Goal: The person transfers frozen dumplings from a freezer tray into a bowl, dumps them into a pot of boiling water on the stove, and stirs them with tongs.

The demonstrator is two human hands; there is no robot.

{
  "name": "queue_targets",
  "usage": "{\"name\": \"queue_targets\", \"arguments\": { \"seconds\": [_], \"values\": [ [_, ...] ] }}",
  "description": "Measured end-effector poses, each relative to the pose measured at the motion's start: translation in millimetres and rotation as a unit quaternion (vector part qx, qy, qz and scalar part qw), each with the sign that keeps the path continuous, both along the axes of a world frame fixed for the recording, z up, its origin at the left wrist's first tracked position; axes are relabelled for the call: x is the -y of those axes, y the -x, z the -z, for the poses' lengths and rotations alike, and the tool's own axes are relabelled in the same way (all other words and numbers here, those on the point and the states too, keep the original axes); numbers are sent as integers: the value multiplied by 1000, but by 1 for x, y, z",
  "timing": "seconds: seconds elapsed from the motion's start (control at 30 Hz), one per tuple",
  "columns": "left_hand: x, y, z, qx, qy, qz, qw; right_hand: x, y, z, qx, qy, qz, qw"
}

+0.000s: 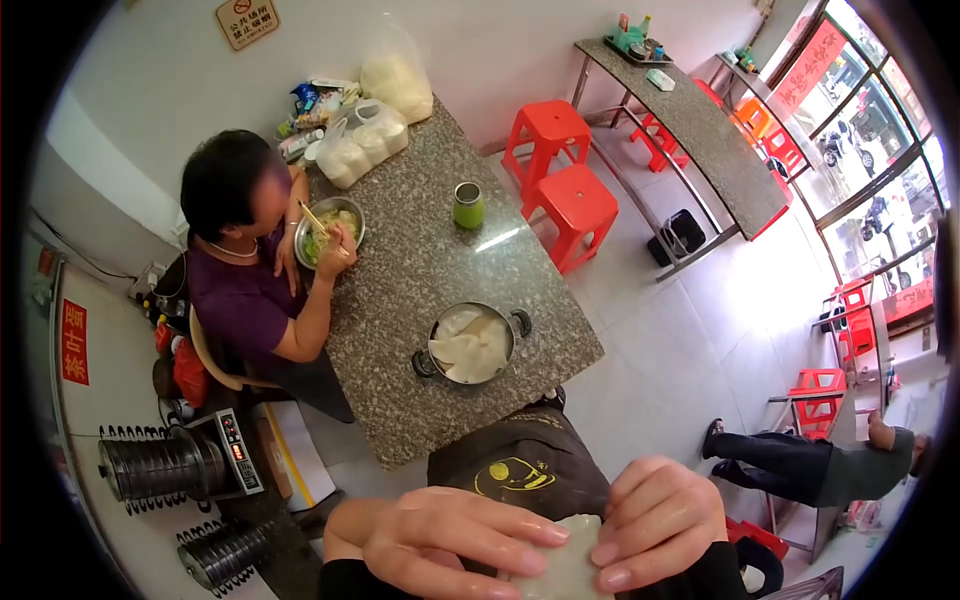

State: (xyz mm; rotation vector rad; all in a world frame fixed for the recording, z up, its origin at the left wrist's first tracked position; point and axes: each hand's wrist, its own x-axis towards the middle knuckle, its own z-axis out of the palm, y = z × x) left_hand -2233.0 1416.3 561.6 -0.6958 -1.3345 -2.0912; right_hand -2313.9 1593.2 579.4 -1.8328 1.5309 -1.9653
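A pale, flat wrapper (562, 560) is held between both hands at the bottom of the view. My left hand (450, 540) is closed on its left side, fingers lying over it. My right hand (660, 522) pinches its right edge with curled fingers. Beyond them, near the front of the speckled stone table (400, 430), stands a metal pot (436, 330) with two black handles. Several similar pale wrappers (468, 352) lie inside it. A dark apron (545, 450) with a yellow print shows between the hands and the table.
At the table's left a seated person (240, 290) holds chopsticks over a metal bowl (350, 205). A green cup (468, 206) and plastic bags (362, 140) stand farther back. Red stools (572, 205) are at the right; another person (820, 465) stands lower right.
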Motion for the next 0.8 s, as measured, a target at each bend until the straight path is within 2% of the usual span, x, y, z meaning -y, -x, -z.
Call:
{"name": "queue_targets", "arguments": {
  "seconds": [0.13, 0.23, 0.3, 0.33, 0.37, 0.43, 0.5, 0.67, 0.77, 0.8],
  "values": [
    [3, 6, 12, -51, 4, -16, 999, 2, 3, 3, 17, -7, -21, 1000],
    [17, 11, 12, -67, 49, 10, 997, 6, -2, 4, 68, -7, 15, 998],
    [30, 13, 22, -54, 55, 112, 991, 11, 2, 14, 74, 20, 25, 997],
    [31, 14, 20, -38, 73, 98, 992, 12, 7, 16, 71, 1, 3, 997],
    [23, 6, 19, 5, 37, 55, 998, 12, 6, 17, 72, 5, -3, 997],
    [20, 7, 15, 20, 31, 23, 999, 12, 4, 20, 68, -25, 66, 995],
    [22, 7, 17, 16, 34, 12, 999, 14, 6, 24, 66, -23, 45, 997],
    [26, 9, 23, 16, 13, 9, 1000, 19, 4, 25, 82, -60, 74, 992],
    [35, 10, 27, 47, 42, 4, 998, 24, 5, 32, 107, -49, 90, 989],
    [41, 13, 28, 53, 87, 2, 995, 26, 4, 34, 123, -49, 108, 985]
  ]
}}
